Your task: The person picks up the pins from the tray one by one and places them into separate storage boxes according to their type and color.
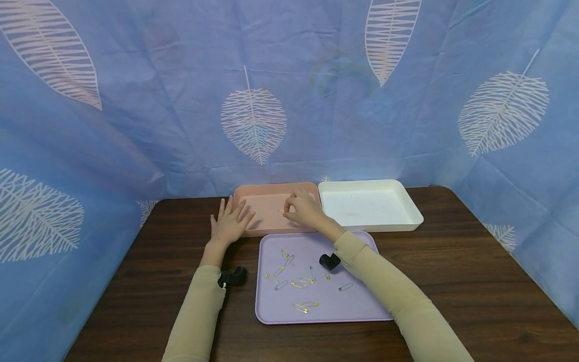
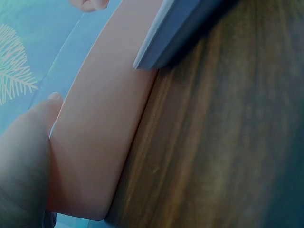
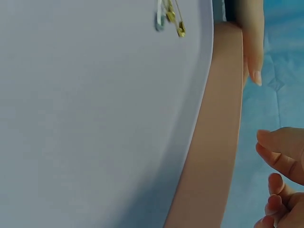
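Observation:
My right hand (image 1: 302,208) is above the pink tray (image 1: 267,229), thumb and forefinger together in a pinch. A thin, pale gold sliver, seemingly a safety pin (image 1: 281,210), shows at those fingertips in the head view. The right wrist view shows the pinching fingers (image 3: 280,147) but no pin. Spread over the pink tray's left end, my left hand (image 1: 228,226) has straight fingers; its thumb (image 2: 40,116) lies along the tray's rim in the left wrist view. Several safety pins (image 1: 302,286), gold and silver, lie scattered on the lilac tray (image 1: 316,319).
Right of the pink tray, a white tray (image 1: 413,223) sits against it. The lilac tray lies in front of both on a dark wooden table (image 1: 452,261). A blue cloth (image 1: 307,136) with white leaves hangs behind. Each wrist carries a black camera (image 1: 232,277).

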`<state>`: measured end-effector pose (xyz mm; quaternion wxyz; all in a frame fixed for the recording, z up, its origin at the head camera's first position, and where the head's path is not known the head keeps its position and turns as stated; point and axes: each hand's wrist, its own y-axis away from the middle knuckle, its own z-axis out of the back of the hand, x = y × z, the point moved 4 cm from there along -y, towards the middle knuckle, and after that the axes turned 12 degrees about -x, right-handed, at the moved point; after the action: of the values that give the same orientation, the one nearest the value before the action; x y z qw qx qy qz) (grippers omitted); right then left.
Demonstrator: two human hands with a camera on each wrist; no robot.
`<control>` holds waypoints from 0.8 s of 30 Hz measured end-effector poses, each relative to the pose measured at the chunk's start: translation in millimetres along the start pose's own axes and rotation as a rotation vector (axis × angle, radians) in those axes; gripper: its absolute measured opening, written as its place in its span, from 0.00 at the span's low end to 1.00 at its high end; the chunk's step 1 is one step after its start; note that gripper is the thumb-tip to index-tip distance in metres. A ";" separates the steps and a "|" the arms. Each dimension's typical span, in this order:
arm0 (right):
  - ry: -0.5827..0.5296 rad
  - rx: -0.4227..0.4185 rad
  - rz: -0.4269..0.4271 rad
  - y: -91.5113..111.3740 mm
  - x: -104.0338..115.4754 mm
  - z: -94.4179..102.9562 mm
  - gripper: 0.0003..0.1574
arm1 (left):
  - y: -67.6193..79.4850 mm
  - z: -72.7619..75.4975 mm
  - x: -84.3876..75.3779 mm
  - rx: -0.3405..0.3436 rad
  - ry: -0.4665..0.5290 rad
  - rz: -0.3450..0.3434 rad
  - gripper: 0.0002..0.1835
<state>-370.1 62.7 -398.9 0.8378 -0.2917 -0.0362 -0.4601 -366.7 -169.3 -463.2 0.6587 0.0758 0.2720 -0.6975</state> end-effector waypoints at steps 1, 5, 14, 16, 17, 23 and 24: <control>-0.006 0.001 0.006 2.0 0.0 0.1 0.08 | 0.0 0.1 -0.1 -0.001 0.000 0.000 0.40; -0.041 0.004 0.018 10.4 0.3 1.2 0.08 | 0.3 0.6 -0.4 -0.004 0.004 0.000 0.40; -0.095 0.027 0.099 28.6 6.9 7.7 0.07 | 0.3 0.7 0.0 -0.009 0.013 0.004 0.39; -0.098 0.041 0.127 32.7 8.4 8.5 0.06 | 0.3 0.7 -0.1 -0.009 0.015 0.005 0.39; -0.094 0.049 0.147 34.7 8.6 8.2 0.06 | 0.4 0.7 -0.1 -0.009 0.016 0.005 0.40; -0.089 0.136 0.226 46.3 8.8 5.1 0.06 | 0.3 0.5 -0.1 -0.007 0.020 0.004 0.40; -0.085 0.150 0.235 48.0 9.0 4.7 0.06 | 0.3 0.6 -0.2 -0.006 0.021 0.004 0.40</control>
<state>-326.0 77.9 -413.9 0.9031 -0.2497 -0.0716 -0.3421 -366.2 -169.4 -462.7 0.6572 0.0815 0.2810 -0.6946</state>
